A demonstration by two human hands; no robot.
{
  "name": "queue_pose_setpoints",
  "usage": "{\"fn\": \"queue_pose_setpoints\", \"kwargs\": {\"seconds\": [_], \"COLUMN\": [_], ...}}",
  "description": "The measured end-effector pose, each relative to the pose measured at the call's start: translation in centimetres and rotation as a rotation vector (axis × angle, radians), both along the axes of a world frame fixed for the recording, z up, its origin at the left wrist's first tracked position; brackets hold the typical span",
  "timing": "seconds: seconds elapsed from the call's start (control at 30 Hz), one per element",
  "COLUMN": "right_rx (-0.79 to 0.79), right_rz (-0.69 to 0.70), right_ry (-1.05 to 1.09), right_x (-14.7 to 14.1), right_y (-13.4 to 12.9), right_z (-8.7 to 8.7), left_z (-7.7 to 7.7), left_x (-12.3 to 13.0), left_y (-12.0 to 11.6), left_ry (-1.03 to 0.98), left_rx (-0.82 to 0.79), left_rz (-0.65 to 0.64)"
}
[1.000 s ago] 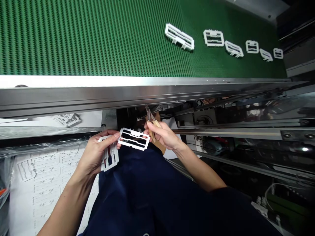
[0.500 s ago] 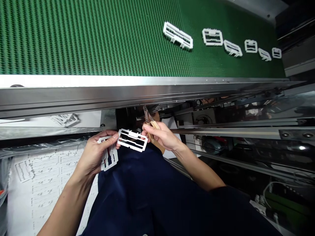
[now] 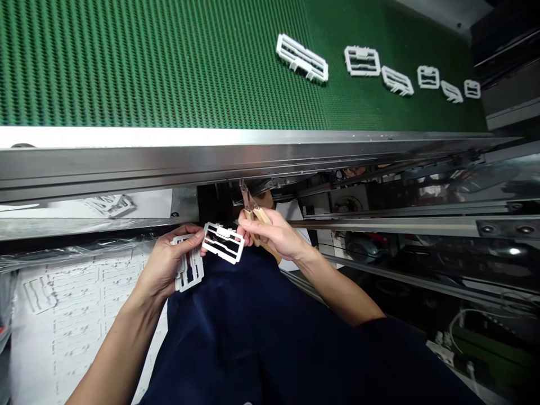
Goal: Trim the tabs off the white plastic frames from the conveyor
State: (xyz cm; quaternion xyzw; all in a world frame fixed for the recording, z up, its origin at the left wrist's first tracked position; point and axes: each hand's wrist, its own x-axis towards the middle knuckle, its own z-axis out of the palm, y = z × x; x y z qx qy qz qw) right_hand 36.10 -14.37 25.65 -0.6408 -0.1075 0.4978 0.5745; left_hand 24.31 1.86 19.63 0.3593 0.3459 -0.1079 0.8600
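My left hand [image 3: 169,259] is closed on white plastic frames. One rectangular frame [image 3: 225,232] with slots and a small tab is pinched by its left end, thumb on top. Below it, further white frames [image 3: 196,271] hang from the same hand, overlapping so I cannot count them. My right hand [image 3: 280,233] is wrapped round cutting pliers [image 3: 262,216] with tan handles; their metal jaws point up and away, apart from the frames. Its fingertips are at the right end of the pinched frame, and whether they grip it I cannot tell.
Several white frames [image 3: 361,61] lie on the green conveyor belt [image 3: 169,62] beyond a metal rail [image 3: 211,152]. Lower left, a printed sheet [image 3: 80,315] lies under clear plastic film [image 3: 105,247]. More white parts [image 3: 112,205] lie on a shelf beneath the rail. Metal bars [image 3: 400,225] run on the right.
The pinched frame has turned slightly in my left fingers. My right hand and the pliers have moved a little to the left. The belt frames appear slightly shifted left and up.
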Motion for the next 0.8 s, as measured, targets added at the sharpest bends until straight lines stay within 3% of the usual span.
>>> {"fn": "queue_pose_setpoints", "kwargs": {"seconds": [0.17,0.4,0.57,0.8], "right_rx": [0.007,-0.178,-0.191,-0.210], "right_rz": [0.012,-0.001,0.006,0.025], "right_ry": [-0.036,-0.279,-0.302,-0.370], "right_x": [-0.2,-0.1,0.1,-0.2], "right_y": [0.0,-0.8,-1.7,-1.9], "right_z": [0.0,-0.6,-1.5,-1.8], "left_z": [-0.2,-0.1,0.5,0.2], "left_x": [0.0,-0.4,-0.6,-0.1], "left_y": [-0.1,0.4,1.5,1.8], "left_ry": [0.017,-0.027,-0.142,-0.109], "left_rx": [-0.017,0.111,0.186,0.405], "left_rz": [0.015,0.014,-0.097,-0.254]}}
